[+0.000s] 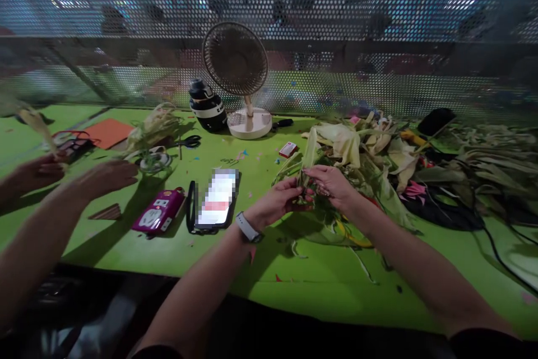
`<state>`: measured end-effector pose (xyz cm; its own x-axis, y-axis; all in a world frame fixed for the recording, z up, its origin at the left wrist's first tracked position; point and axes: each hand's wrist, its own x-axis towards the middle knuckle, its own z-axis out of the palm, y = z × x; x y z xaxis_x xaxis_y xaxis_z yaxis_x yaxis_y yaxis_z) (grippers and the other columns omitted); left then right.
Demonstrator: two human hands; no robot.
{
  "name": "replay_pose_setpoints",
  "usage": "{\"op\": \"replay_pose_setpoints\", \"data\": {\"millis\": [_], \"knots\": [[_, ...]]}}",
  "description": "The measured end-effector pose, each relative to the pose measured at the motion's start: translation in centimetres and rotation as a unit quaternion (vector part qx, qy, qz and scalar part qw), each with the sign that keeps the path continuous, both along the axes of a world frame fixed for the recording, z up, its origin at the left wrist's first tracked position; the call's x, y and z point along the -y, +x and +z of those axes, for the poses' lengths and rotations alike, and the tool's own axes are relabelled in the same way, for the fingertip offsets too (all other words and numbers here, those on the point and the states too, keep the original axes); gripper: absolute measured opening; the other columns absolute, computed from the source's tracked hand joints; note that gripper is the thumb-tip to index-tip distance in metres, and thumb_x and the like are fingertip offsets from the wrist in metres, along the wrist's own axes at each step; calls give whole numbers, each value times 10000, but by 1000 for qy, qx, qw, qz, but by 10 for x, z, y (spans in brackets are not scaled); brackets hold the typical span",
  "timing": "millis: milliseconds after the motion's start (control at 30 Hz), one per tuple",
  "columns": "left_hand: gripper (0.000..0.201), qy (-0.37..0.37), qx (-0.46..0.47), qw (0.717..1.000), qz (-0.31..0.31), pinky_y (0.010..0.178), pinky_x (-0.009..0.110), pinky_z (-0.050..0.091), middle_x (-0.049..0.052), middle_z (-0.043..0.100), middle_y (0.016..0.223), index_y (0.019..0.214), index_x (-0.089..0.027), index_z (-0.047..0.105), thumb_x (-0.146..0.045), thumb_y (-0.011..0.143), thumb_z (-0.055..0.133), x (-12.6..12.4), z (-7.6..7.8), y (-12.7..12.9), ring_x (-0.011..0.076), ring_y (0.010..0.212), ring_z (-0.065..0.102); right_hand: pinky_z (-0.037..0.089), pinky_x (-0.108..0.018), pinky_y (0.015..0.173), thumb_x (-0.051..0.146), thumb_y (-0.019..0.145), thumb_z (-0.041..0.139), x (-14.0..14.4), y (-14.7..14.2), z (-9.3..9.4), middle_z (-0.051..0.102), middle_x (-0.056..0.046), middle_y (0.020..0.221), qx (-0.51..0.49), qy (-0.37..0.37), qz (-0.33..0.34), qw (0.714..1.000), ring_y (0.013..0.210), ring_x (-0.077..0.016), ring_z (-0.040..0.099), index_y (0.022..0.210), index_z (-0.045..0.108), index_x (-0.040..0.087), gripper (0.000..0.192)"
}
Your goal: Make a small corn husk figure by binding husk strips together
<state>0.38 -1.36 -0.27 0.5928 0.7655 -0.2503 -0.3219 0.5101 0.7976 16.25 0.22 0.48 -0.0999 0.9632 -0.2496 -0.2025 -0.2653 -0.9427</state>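
Both hands meet over the green table point(168, 258): the left hand point(275, 202) and right hand point(334, 182) pinch a small folded leaf piece point(305, 191) between them. Phone point(217, 199) lies just left, fan point(236, 65) stands behind, leaf pile point(378, 152) sits right. A co-worker's hand point(105, 177) reaches in at left.

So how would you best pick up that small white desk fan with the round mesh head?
Probably by the thin neck of the white desk fan, just above its round flat base, coming from the front. The mesh head is wide and likely flimsy, the black bottle crowds its left, and the perforated screen stands behind.
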Motion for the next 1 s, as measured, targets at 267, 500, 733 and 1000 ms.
{"op": "replay_pose_setpoints", "data": {"millis": [267, 500, 733, 1000], "knots": [[227, -30, -8, 999, 16, 524, 180, 402, 12, 610, 695, 851, -138, 596, -60, 648, 531, -7, -2, -3, 79, 560, 536, 92, -212, 332, 433, 564, 781, 3, -3, 2, 415, 86, 364, 29, 5, 3, 1000, 285, -11, 217, 574, 584, 151, 344], [264, 17, -45, 997, 64, 470, 181, 309, -21, 543, 608, 844, -165, 596, -415, 768, 630, -4, -7, 6, 67, 506, 452, 88, -208, 335, 427, 521, 792, 5, -6, -2, 422, 86, 395, 15, 19, -8, 1000, 308, -10, 204, 626, 616, 150, 345], [321, 82, -76, 993, 49, 423, 168, 203, -53, 463, 538, 767, -142, 565, -450, 758, 656, -1, -7, 7, 30, 444, 339, 122, -193, 334, 438, 493, 808, 7, -7, -1, 520, 52, 468, 17, 16, -15, 1000, 326, -10, 256, 657, 628, 141, 383], [231, 12, -4, 999, 35, 378, 127, 147, -69, 382, 521, 791, -128, 580, -336, 766, 677, -6, 0, -2, 18, 418, 275, 122, -204, 359, 544, 638, 712, 4, 8, 7, 311, 110, 376, 139, 38, 89, 986, 343, -32, 194, 679, 628, 161, 395]]}}
